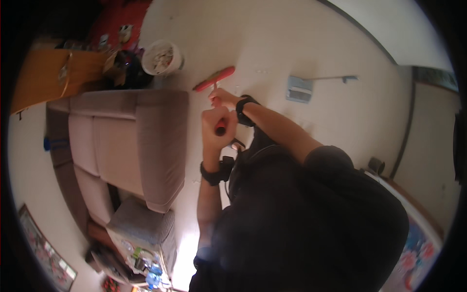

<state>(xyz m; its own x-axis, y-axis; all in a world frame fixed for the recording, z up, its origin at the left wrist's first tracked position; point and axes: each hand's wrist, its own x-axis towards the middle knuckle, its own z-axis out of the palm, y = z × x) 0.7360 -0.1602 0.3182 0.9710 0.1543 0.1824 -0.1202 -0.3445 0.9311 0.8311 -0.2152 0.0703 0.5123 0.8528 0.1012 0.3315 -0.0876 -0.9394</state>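
Note:
Both hands are wrapped round the handle of a broom [225, 74] with a long red head resting on the pale floor. My left hand [214, 125] is closed near the top of the handle, whose dark end pokes out of the fist. Farther down, my right hand [224, 99] is closed on the same handle, nearer the broom head. A grey-blue dustpan [299, 89] with a long handle lies on the floor to the right of the broom. Small pale bits, too small to name, are on the floor between them.
A brown sofa [163, 146] stands at the left, with a grey stool-like block [141, 220] nearby. A white bin [175, 57] full of rubbish stands at the far left, beside an orange-brown wooden cabinet [53, 73]. A wall edge runs along the right.

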